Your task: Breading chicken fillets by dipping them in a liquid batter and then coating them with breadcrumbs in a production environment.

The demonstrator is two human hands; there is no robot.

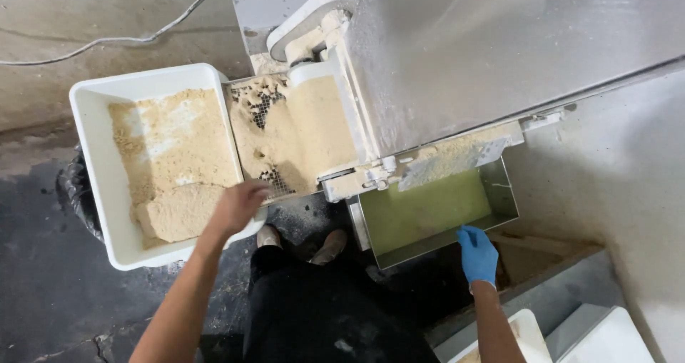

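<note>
My bare left hand (239, 205) rests at the near edge of a mesh sieve tray (265, 110) coated in tan, crumbly pulp, right where it meets a white plastic tub (93, 156) holding a heap of the same tan pulp (175, 170). Whether the fingers grip anything cannot be told. My right hand (477, 254), in a blue glove, touches the near rim of a steel trough (508, 192) filled with greenish liquid (424, 210) under the machine.
A large steel machine body (499, 49) fills the upper right. A grey cable (128, 38) runs across the concrete floor. A black bag (75, 192) sits behind the tub. White containers (599, 334) stand at the lower right. My shoes (332, 247) are below the sieve.
</note>
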